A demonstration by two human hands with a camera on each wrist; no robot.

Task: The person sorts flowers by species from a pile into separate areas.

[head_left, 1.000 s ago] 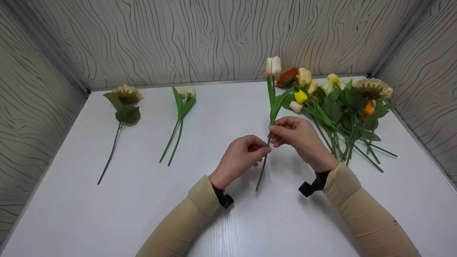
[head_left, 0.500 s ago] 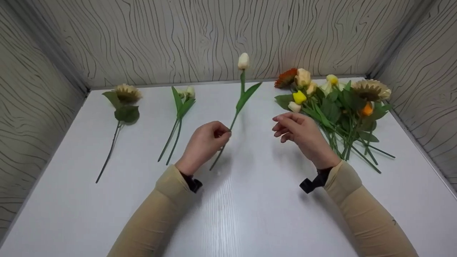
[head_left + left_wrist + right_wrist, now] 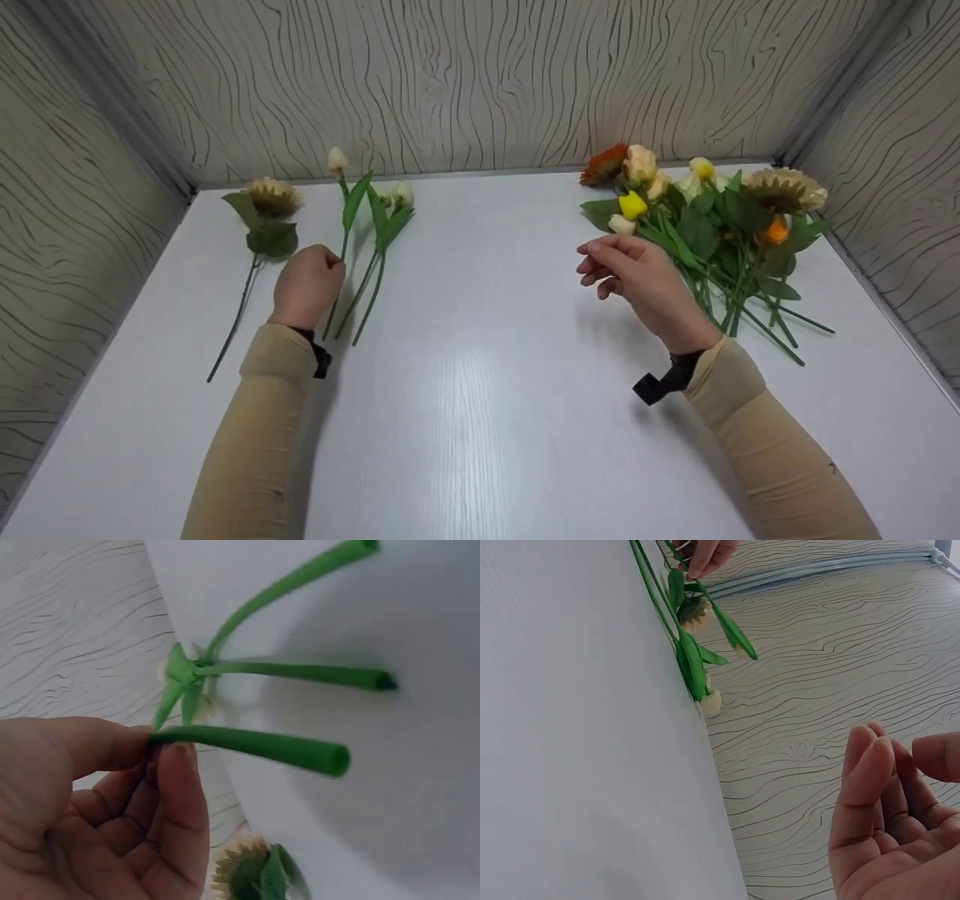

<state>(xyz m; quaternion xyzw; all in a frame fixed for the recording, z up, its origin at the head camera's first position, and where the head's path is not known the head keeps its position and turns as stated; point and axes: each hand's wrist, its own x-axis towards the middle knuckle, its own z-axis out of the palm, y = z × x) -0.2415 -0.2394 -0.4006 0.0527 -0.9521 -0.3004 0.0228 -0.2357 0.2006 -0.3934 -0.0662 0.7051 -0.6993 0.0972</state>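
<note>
A white tulip (image 3: 337, 160) on a green stem stands tilted in my left hand (image 3: 306, 289), whose thumb and fingers pinch the stem. In the left wrist view the stem's cut end (image 3: 330, 757) points away from the fingertips. Just to its right, two more white tulips (image 3: 403, 196) lie side by side on the table. Left of the hand lies a cream sunflower-like bloom (image 3: 274, 197) with dark leaves. My right hand (image 3: 637, 289) hovers near the flower pile with fingers loosely bent and nothing between them, as the right wrist view also shows.
At the right, a pile of mixed flowers (image 3: 705, 217) has yellow, peach, orange and cream blooms, with stems fanned toward me. The white table (image 3: 480, 450) ends at a wood-patterned back wall (image 3: 465, 82), with side walls left and right.
Both hands were on the tulip stem a second ago; the right hand let go. My left hand carried the tulip leftward to beside the two lying tulips. The right hand has barely moved.
</note>
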